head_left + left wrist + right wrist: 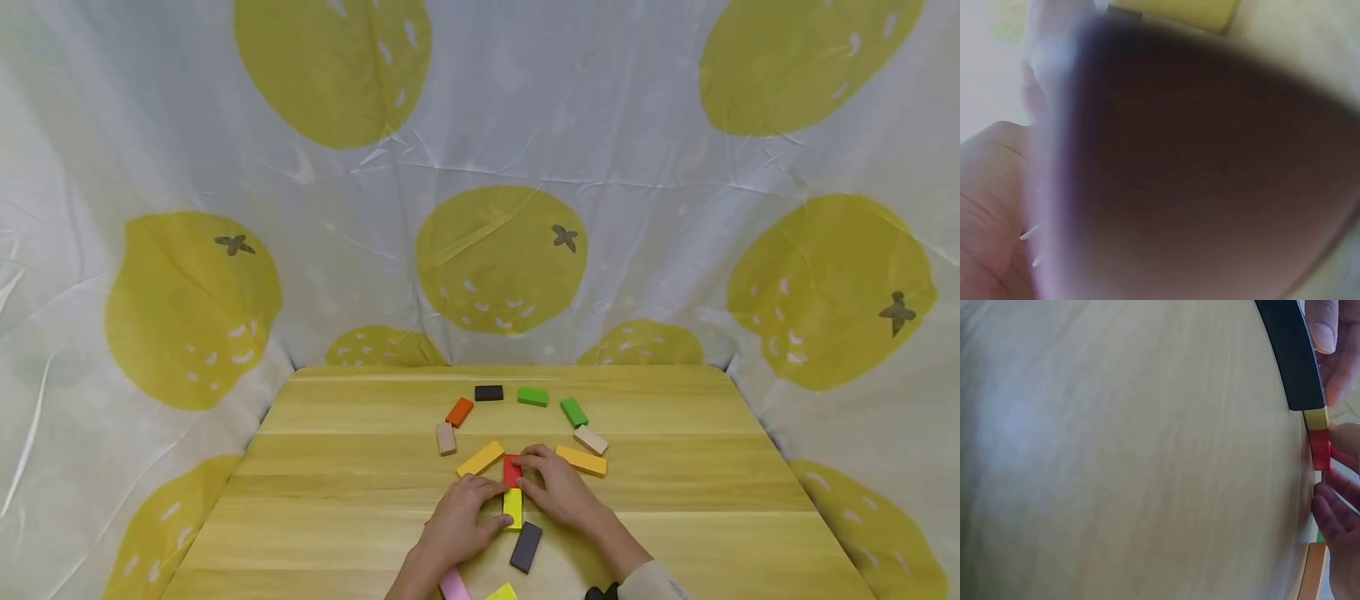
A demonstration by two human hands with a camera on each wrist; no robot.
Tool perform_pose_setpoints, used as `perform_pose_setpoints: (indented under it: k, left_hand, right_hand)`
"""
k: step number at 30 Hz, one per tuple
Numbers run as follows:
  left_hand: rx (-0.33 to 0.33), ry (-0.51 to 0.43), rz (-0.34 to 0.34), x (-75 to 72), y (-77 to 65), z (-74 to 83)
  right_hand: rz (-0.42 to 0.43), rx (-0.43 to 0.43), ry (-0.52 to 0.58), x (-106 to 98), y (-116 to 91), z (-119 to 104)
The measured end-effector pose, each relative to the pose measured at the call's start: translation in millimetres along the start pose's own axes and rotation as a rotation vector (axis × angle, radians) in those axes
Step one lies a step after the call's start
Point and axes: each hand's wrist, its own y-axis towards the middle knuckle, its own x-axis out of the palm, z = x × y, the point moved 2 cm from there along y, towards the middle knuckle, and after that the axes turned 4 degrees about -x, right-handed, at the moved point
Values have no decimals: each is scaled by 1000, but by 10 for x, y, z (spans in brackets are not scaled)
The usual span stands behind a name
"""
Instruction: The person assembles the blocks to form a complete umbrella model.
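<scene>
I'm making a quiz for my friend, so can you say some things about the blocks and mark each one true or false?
1. The red block lies between two yellow-orange blocks. True.
2. The left grip touches a yellow block. True.
3. The pink block is at the far edge of the table. False: it is on the near side.
4. There are two green blocks. True.
5. The far black block stands on a green one. False: it lies on the table.
</scene>
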Motion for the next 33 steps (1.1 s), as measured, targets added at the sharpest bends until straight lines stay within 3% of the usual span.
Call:
perform_pose_setpoints:
  k: [5,10,20,33]
  left_hand:
    - [18,15,12,1,-34,4]
    - [36,22,38,-44,50,4]
    - [-25,30,-59,-52,123,-43]
    - [-47,33,-99,-36,55,-13]
  right_hand:
    - [5,-9,1,26,-29,-4]
    - [44,-47,-19,-31,41,0]
    - [-11,-5,3,-65,94,10]
    - [-18,-1,15,-20,9,-19]
